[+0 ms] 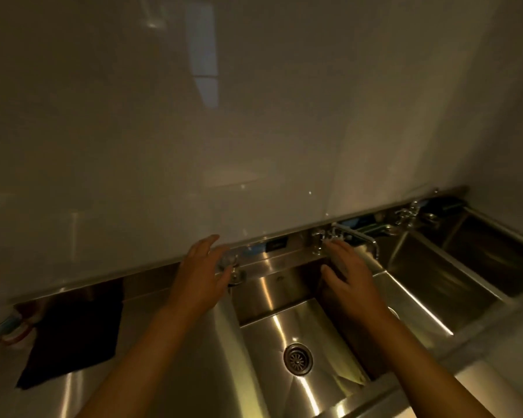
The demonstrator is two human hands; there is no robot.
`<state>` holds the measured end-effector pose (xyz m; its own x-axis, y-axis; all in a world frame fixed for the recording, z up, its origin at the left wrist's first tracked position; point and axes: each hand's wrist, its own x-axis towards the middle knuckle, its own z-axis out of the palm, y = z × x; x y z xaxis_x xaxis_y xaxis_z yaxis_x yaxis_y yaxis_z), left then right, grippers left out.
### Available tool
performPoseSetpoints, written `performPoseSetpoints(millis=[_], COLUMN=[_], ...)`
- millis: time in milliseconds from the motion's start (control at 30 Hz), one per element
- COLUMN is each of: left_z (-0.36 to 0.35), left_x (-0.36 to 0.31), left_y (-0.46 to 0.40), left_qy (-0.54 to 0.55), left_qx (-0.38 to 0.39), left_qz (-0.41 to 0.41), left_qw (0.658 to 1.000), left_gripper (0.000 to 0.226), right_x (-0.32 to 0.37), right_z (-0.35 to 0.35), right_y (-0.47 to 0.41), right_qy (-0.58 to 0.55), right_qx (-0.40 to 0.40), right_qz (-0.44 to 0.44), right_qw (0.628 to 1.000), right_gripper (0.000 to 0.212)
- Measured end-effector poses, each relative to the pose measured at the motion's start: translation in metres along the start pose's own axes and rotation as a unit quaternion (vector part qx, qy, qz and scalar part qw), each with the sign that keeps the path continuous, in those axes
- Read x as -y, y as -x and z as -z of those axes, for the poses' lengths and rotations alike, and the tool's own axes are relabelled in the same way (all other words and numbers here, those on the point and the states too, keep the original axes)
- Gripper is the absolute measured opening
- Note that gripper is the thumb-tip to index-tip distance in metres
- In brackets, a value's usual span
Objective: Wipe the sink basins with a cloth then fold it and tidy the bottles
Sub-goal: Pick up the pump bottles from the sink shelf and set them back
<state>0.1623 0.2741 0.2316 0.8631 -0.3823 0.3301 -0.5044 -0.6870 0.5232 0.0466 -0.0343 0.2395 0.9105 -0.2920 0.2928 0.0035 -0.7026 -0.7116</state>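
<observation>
Sink basin — both hands reach over it, fingers spread.

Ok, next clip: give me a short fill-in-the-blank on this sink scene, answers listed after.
1. The dark cloth lies flat on the steel counter to the ____ of the near basin.
2. The round drain sits in the ____ of that basin.
3. Neither the left hand nor the right hand holds the ____.

Missing words: left; floor; cloth
</observation>
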Motion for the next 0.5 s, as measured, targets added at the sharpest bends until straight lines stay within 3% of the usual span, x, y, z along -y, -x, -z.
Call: performPoseSetpoints(millis=[233, 500], left_z=[-0.028, -0.077], left_x=[-0.139, -0.259], left_y=[-0.011, -0.015], left_qy=[0.029, 0.052], left_qx=[-0.01, 0.001], left_qz=[-0.076, -0.137], left_qw=[0.997, 0.989], left_gripper=[0.048, 0.045], right_x=[-0.036, -0.069], right_z=[0.146, 0.265], right_y=[0.049, 0.103], right_qy=[0.008, 0.028], right_qx=[-0.085, -0.149], right_qz=[-0.001, -0.014], right_qw=[0.996, 0.988], right_gripper=[0.053, 0.052])
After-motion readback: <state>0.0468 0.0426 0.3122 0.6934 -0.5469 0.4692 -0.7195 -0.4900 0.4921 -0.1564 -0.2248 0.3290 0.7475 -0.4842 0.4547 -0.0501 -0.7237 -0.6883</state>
